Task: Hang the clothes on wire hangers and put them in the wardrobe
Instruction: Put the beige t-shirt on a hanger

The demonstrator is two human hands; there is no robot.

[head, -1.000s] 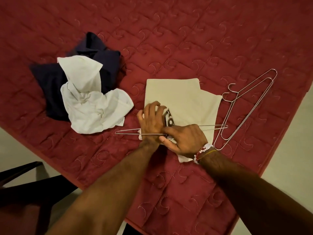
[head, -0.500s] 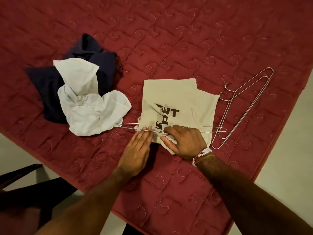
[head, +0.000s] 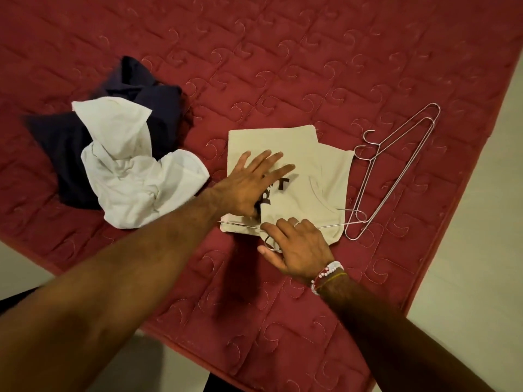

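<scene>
Lying crumpled at the left of the red quilt [head: 311, 66], a white garment [head: 135, 176] overlaps a dark navy one [head: 56, 142]. Further right, the left hand [head: 249, 188] presses flat, fingers spread, on the folded cream shirt [head: 305, 154]. The right hand [head: 297, 250] pinches a wire hanger [head: 331, 226] at the shirt's near edge. Two spare hangers [head: 396, 171] lie just beside it.
</scene>
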